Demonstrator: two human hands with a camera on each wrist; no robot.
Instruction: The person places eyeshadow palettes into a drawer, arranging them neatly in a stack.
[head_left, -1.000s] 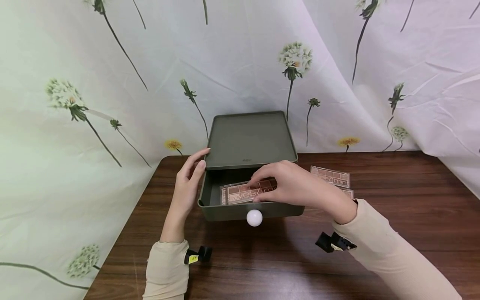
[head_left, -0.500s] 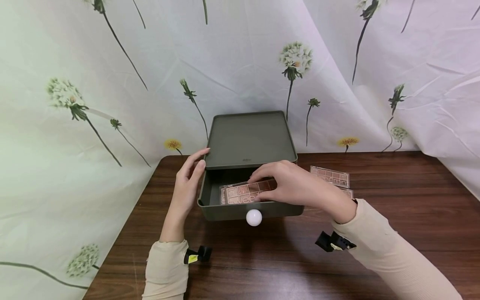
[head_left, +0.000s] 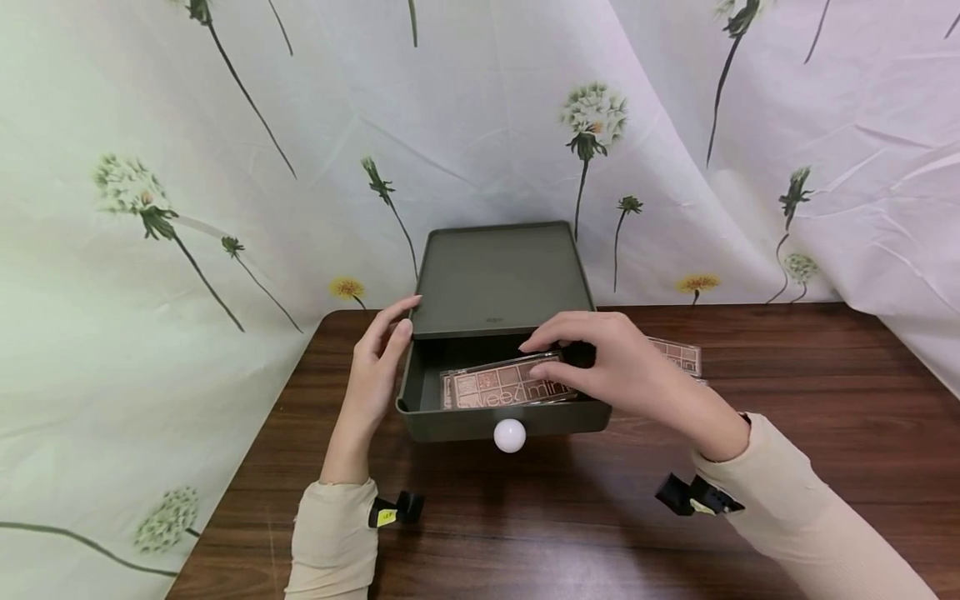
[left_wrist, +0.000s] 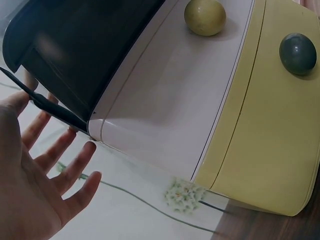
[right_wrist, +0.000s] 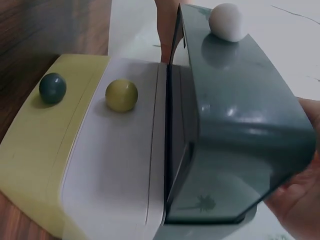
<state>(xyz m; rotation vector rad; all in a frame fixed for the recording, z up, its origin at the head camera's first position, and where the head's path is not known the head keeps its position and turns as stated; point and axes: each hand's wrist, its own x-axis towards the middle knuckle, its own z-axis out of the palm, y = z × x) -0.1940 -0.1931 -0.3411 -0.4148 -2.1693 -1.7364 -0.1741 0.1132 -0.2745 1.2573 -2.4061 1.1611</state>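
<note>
A dark green top drawer stands pulled out of a small drawer cabinet. Inside lies a clear-cased eyeshadow palette in brown and pink shades, partly over another one. My right hand is above the palette's right end, thumb and fingers apart, the thumb overlapping the palette; whether it touches is unclear. In the right wrist view the drawer front hides most of that hand. My left hand rests against the cabinet's left side with its fingers extended, as the left wrist view also shows.
The drawer front has a white round knob. Below are a white drawer and a yellow drawer, both pushed in. More palettes lie on the wooden table at right. A flowered cloth hangs behind.
My right hand has let go of the palette and moved to the right and slightly up, uncovering more of it. The left hand has stayed in place.
</note>
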